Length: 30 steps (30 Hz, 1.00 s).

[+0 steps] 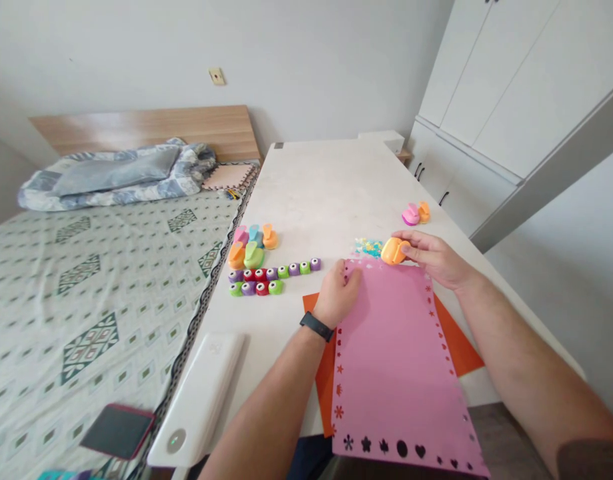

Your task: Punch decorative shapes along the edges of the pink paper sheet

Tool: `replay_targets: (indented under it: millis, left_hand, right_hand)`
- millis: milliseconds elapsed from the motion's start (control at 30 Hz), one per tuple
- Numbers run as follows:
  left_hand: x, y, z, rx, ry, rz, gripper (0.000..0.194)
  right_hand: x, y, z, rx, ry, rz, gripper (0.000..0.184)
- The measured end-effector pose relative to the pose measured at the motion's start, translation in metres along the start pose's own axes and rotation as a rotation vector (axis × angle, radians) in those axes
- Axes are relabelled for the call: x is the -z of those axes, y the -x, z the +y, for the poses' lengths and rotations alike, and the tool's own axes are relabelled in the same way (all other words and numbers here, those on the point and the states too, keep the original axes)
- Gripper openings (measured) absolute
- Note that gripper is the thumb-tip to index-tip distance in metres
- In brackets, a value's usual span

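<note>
A pink sheet of paper (393, 360) with shapes punched along its edges lies over an orange sheet (456, 340). My left hand (339, 293) grips the pink sheet near its far left corner, fingers curled. In my right hand (431, 257) is an orange-yellow craft punch (393, 251), set at the sheet's far edge. Whether the paper sits inside the punch's slot I cannot tell. Just beyond that edge lies a small pile of coloured paper cut-outs (369, 247).
Several small punches (271, 274) stand in two rows on the left of the table (331, 193), with larger punches (253, 255) behind them. Two more punches (411, 214) sit at the right. A white device (201, 400) lies front left; a bed (111, 267) adjoins the table.
</note>
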<state>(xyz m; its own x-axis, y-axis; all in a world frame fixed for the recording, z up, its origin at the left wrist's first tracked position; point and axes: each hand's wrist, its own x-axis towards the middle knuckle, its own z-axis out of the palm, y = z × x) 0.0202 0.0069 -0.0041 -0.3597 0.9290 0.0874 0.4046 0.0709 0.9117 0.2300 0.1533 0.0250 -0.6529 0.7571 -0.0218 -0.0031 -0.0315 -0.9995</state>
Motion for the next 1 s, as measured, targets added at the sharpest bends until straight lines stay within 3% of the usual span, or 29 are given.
replay_targets:
  millis: [500, 1000]
  left_hand:
    - [0.002, 0.000, 0.008, -0.002, 0.012, -0.003, 0.019]
    - [0.001, 0.000, 0.005, -0.010, 0.005, -0.016, 0.017]
  right_hand:
    - [-0.002, 0.011, 0.001, -0.043, 0.187, -0.111, 0.056]
    - [-0.005, 0.011, 0.001, -0.058, 0.159, -0.114, 0.051]
